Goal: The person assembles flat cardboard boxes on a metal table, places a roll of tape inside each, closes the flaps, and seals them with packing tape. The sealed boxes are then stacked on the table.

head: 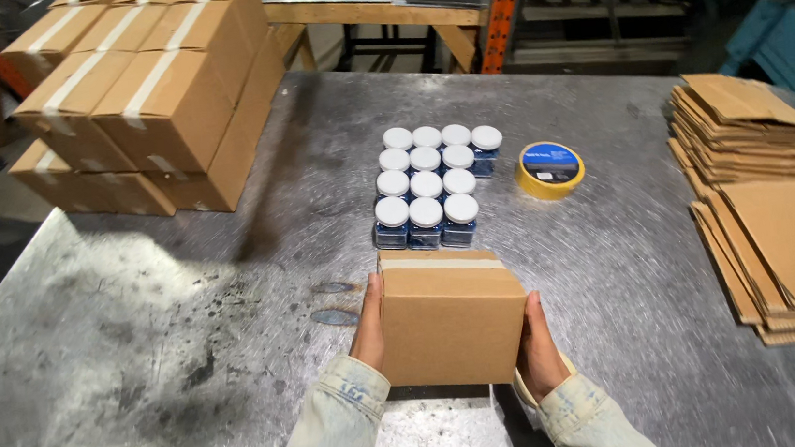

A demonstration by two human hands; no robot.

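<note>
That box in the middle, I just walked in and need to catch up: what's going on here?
A person holds a small taped cardboard box between the left hand and right hand over a metal table. Behind it stand white-lidded jars and a roll of tape. Flat cartons lie right, sealed boxes far left.

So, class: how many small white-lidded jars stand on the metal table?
13 small white-lidded jars stand in a block beyond the taped cardboard box: four in the back row, then three rows of three. None seem hidden.
</note>
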